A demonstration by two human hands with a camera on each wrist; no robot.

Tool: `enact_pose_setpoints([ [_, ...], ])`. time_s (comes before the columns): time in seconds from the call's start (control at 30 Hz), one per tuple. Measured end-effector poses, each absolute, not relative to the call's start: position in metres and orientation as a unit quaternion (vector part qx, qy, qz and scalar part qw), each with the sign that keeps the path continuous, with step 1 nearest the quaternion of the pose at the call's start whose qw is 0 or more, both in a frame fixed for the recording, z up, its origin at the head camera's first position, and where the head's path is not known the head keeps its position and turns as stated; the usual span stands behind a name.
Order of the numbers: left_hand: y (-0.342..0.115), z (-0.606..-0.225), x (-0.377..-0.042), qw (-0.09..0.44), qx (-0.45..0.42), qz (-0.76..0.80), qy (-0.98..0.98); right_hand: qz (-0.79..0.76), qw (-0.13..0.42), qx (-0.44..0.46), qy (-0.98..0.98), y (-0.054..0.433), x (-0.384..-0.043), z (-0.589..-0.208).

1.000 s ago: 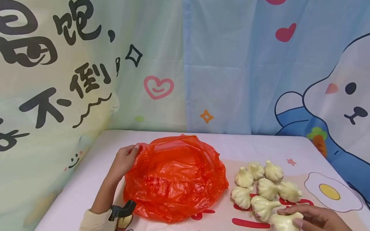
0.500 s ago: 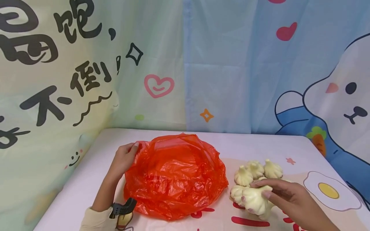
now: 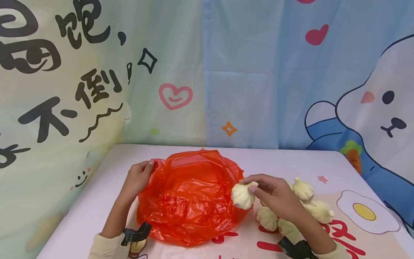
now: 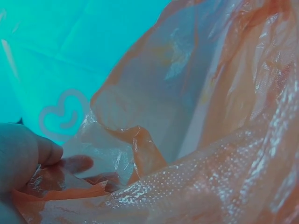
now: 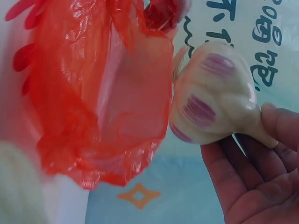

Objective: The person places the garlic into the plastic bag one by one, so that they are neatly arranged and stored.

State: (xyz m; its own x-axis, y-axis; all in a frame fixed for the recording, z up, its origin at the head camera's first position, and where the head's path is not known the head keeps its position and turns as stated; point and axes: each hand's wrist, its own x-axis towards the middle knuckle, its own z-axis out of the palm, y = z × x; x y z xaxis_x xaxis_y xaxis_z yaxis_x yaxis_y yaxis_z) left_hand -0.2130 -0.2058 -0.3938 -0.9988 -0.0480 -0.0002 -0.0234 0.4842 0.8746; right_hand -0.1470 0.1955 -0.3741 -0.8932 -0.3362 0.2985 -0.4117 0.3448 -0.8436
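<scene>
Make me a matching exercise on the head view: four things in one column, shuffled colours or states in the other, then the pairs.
Things:
1. left hand
2. plastic bag
3. right hand
4. printed fried egg

Descriptions:
A. white and yellow
B. holds a garlic bulb
C. grips the plastic bag
D. red

Pairs: 1-C, 2-D, 3-B, 4-A

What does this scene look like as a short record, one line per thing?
Left hand: pinches the edge of the bag
Right hand: holds a garlic bulb by its stem end
Bag: red, crumpled plastic, on the table
Held garlic bulb: pale with purple patches, at the bag's right edge in the head view; not inside
Other bulbs: on the table, right of the bag; partly behind the right arm, so count unclear
Table: white, with printed pictures
Backdrop: cloth with cartoon prints
</scene>
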Motion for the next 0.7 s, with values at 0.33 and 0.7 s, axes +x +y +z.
enact_pose_setpoints([
  [0.33,-0.203,-0.394,-0.213,0.012,0.022,-0.51,-0.86,0.544,0.015,0.246,-0.802,0.153,-0.181,-0.377],
  [0.7,-0.202,-0.394,-0.212,0.024,0.018,-0.512,-0.858,0.519,-0.026,0.255,-0.816,0.1,-0.227,-0.392],
])
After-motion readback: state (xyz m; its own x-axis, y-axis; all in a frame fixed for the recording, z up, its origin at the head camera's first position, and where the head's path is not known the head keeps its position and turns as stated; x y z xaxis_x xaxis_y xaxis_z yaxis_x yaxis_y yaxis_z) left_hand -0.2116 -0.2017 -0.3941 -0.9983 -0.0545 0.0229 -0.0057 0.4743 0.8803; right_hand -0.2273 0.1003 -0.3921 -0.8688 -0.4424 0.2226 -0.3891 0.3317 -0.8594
